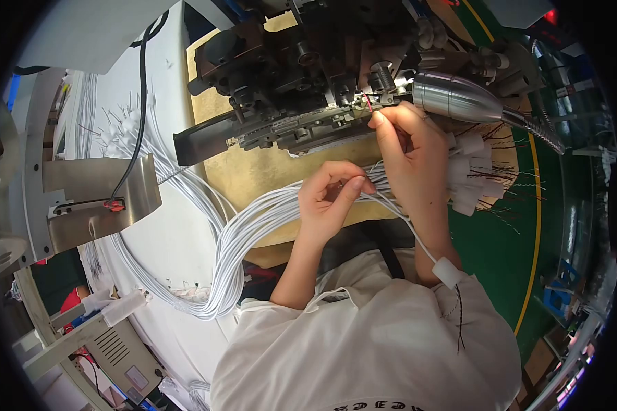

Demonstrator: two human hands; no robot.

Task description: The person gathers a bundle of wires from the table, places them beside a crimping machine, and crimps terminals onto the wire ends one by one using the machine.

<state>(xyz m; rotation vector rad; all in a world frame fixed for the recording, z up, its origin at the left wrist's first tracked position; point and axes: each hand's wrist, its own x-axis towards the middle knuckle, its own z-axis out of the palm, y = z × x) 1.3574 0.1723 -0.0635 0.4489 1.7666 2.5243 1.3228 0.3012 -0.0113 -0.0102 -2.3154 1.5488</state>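
Note:
My right hand (418, 154) pinches a thin red wire (369, 103) between thumb and index finger, right at the working point of a dark machine (274, 75). Lower and to the left, my left hand (330, 202) is closed in a pinch on a white cable (391, 204). One white cable runs below my right wrist to a white sleeve (448, 272) with dark twisted wires (460, 315) hanging out. A thick bundle of white cables (253, 222) curves behind my left hand and passes under my right hand.
A silver lamp head (452, 96) on a flexible neck sits close right of my right hand. Several white-sleeved cable ends (473, 175) lie beyond my right forearm. More sleeved ends (127, 130) lie at far left, above a bent metal plate (103, 202). The floor (493, 260) is green.

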